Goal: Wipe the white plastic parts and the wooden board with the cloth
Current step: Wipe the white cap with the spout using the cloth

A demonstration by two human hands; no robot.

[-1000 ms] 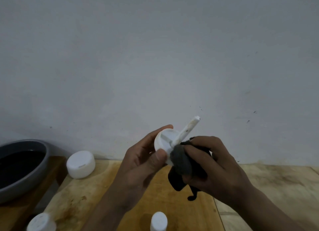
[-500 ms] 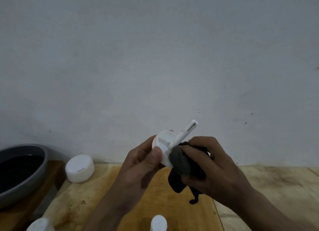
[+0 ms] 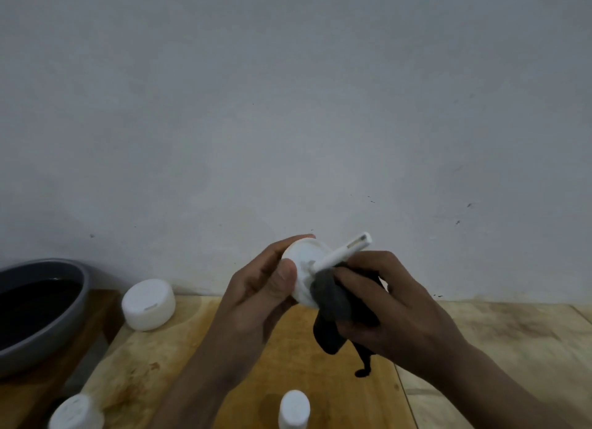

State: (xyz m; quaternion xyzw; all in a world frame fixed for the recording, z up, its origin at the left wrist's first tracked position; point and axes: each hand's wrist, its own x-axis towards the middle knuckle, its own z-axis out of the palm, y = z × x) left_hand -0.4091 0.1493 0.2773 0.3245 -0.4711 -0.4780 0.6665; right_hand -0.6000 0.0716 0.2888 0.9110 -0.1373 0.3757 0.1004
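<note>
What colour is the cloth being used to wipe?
Dark grey to black cloth, seen in the head view.

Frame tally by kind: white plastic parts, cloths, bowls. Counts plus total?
White plastic parts: 4 (stemmed white plastic disc in the left hand, round white plastic cap, white plastic piece near-left, white plastic piece near-centre)
Cloths: 1 (dark grey cloth in the right hand)
Bowls: 1 (grey round bowl)
Total: 6

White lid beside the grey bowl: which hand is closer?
Left. The left hand, holding a white part, is right of the lid; the right hand, gripping the cloth, is farther right.
</note>
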